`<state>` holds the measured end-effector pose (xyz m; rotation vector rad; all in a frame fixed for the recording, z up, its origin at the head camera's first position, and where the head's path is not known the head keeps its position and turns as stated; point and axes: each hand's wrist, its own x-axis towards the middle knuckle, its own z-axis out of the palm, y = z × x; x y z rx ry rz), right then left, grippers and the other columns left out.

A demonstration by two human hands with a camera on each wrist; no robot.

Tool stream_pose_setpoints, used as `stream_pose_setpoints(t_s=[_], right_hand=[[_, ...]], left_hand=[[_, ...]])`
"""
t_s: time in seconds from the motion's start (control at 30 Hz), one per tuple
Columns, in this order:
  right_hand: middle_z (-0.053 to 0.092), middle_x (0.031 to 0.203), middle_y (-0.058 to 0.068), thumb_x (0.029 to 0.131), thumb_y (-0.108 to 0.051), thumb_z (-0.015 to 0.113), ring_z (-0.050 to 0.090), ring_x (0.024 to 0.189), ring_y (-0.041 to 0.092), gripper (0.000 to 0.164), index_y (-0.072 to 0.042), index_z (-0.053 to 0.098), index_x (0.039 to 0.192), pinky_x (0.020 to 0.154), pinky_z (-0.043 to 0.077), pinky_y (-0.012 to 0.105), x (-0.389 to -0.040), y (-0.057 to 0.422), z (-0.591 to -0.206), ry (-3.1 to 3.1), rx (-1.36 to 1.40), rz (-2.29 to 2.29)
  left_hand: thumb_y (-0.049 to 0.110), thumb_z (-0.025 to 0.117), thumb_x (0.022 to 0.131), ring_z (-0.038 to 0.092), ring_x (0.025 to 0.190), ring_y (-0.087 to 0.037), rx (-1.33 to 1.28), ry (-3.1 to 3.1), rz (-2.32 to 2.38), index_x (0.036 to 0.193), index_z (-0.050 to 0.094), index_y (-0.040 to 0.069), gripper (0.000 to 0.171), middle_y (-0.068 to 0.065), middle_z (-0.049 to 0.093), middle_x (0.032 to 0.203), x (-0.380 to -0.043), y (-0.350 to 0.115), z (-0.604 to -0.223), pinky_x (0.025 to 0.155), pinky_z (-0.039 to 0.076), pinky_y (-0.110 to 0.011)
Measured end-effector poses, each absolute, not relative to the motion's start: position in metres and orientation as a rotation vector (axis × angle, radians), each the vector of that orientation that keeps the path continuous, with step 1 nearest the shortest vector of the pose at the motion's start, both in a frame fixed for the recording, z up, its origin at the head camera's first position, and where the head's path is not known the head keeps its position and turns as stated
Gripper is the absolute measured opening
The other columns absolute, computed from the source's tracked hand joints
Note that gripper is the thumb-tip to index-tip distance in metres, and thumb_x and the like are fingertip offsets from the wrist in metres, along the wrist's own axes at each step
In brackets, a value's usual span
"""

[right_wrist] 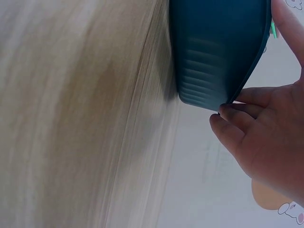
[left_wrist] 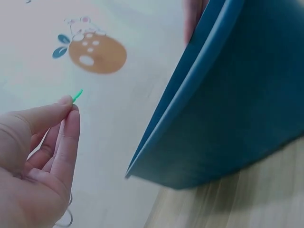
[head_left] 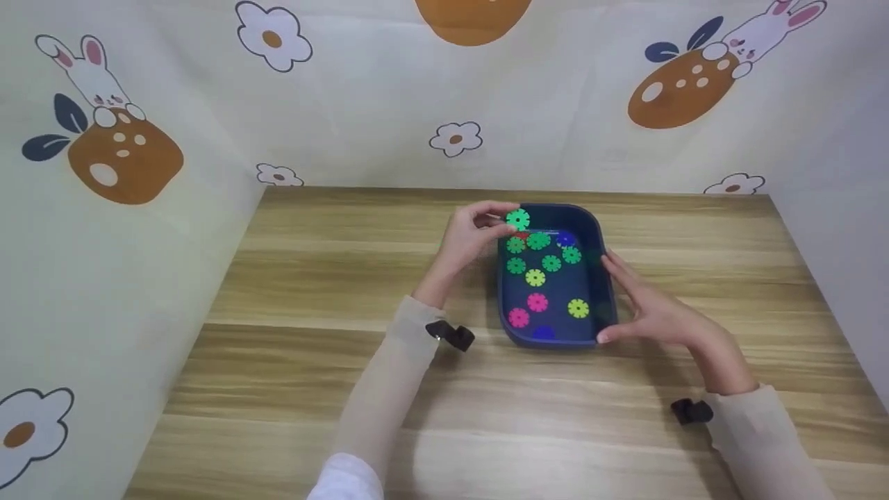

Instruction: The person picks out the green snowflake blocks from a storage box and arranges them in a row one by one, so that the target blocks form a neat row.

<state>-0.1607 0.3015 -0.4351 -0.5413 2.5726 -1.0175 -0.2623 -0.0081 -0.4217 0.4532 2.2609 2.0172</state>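
Note:
Between thumb and fingers, my left hand (head_left: 469, 232) pinches a green notched plastic disc (head_left: 517, 220) over the left far rim of a dark blue bin (head_left: 503, 298). In the left wrist view the same green disc (left_wrist: 78, 95) shows edge-on at the fingertips. My right hand (head_left: 660, 312) touches the bin's right side, thumb at the near corner and fingers farther along the rim. The right wrist view shows those fingertips (right_wrist: 223, 114) against the bin's rim. Inside the bin lie several discs: green ones (head_left: 551, 263), yellow (head_left: 578, 308), pink (head_left: 537, 302), blue (head_left: 566, 239) and a partly covered red one.
The bin stands on a wood-grain table (head_left: 333, 278) toward its far edge. A pale cloth (head_left: 375, 104) with rabbit and flower prints hangs behind and at the sides. A black strap mount (head_left: 451, 335) sits on the left wrist, another (head_left: 692, 411) on the right.

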Motion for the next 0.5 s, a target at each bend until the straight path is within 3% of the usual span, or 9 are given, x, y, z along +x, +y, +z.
stream_pose_setpoints(t_s=[0.27, 0.5], right_hand=[[-0.004, 0.169, 0.014, 0.072, -0.035, 0.089, 0.005, 0.153, 0.047, 0.125, -0.011, 0.005, 0.161, 0.118, 0.015, 0.069, -0.161, 0.302, -0.435, 2.564, -0.522, -1.033], [-0.005, 0.169, 0.015, 0.072, -0.036, 0.089, 0.004, 0.153, 0.046, 0.126, -0.010, 0.004, 0.161, 0.119, 0.015, 0.068, -0.160, 0.301, -0.436, 2.563, -0.515, -1.014]], left_hand=[[0.001, 0.074, 0.087, 0.068, 0.084, -0.010, 0.363, 2.209, 2.136, 0.117, 0.071, 0.000, 0.030, -0.015, 0.071, 0.112, -0.267, -0.033, -0.427, 0.084, 0.060, -0.028], [0.000, 0.073, 0.087, 0.067, 0.085, -0.011, 0.218, 2.219, 2.171, 0.114, 0.073, 0.003, 0.028, -0.011, 0.071, 0.110, -0.269, -0.053, -0.436, 0.083, 0.060, -0.027]])
